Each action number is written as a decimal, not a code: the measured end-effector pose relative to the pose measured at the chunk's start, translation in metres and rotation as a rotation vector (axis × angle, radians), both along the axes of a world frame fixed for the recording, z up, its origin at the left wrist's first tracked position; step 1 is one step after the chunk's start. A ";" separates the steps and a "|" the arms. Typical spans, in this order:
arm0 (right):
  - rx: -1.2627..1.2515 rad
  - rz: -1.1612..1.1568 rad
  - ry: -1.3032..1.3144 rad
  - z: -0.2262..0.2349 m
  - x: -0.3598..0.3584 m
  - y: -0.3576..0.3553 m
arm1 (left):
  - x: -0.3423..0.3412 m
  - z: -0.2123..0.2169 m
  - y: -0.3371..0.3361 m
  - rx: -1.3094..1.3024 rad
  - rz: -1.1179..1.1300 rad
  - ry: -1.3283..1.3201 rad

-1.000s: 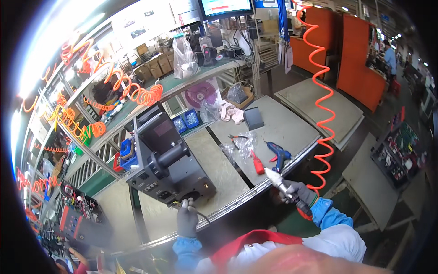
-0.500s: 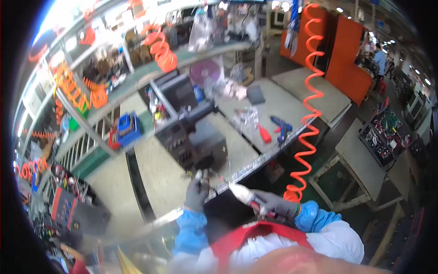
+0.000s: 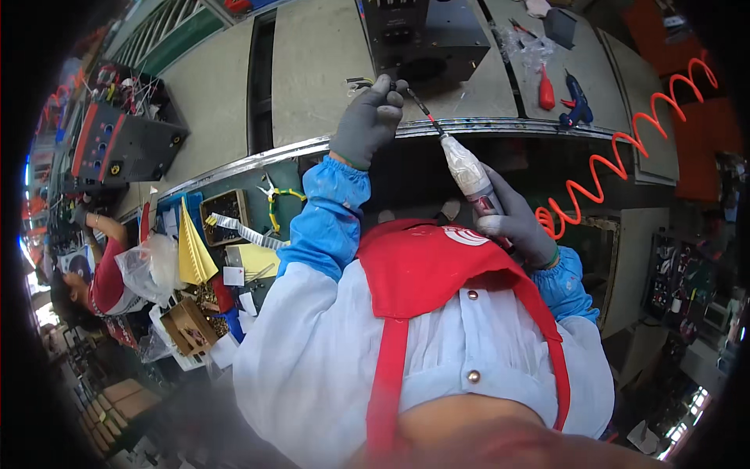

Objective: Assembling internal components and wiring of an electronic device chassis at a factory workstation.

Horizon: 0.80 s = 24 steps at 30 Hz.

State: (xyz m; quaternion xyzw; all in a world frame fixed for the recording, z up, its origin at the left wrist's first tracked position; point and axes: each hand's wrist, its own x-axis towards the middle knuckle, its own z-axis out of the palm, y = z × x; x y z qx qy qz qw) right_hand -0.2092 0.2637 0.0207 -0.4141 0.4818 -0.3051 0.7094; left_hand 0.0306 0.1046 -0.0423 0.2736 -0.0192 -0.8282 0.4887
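My right hand (image 3: 519, 219), in a grey glove, is wrapped round an air screwdriver (image 3: 467, 168) with a white-wrapped front end. Its long bit, dark with a red section, slants up and left to the fingertips of my left hand (image 3: 369, 121). That hand, also gloved, is closed in a pinch at the bit's tip; a small dark piece shows there, too small to name. Short yellow and black wires (image 3: 359, 81) stick out just left of those fingers. Behind them, on the bench, stands a black box-shaped machine (image 3: 430, 47) with a round dark opening low on its front.
A metal rail (image 3: 469, 125) edges the bench. Right of the machine lie a red bottle (image 3: 546, 90) and a blue glue gun (image 3: 576, 102). An orange coiled hose (image 3: 598, 184) hangs at the right. At left are a red-and-black machine (image 3: 129, 144), yellow-handled pliers (image 3: 273, 203) and another person (image 3: 109, 273).
The view has tipped down and turned, so the machine sits higher in the picture. The screwdriver's bit has come to my left fingertips. Both hands keep their closed grips.
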 end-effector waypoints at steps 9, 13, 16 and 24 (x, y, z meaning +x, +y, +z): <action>-0.069 0.137 0.060 -0.008 -0.004 -0.030 | 0.002 -0.019 -0.005 -0.078 0.006 -0.102; -0.050 0.163 0.078 -0.009 -0.004 -0.038 | -0.003 -0.021 -0.004 -0.071 0.043 -0.111; -0.055 0.154 0.078 -0.012 -0.004 -0.041 | -0.005 -0.028 -0.007 -0.022 0.102 -0.030; -0.042 0.121 0.100 -0.008 -0.002 -0.046 | -0.004 -0.048 -0.018 0.012 0.145 0.127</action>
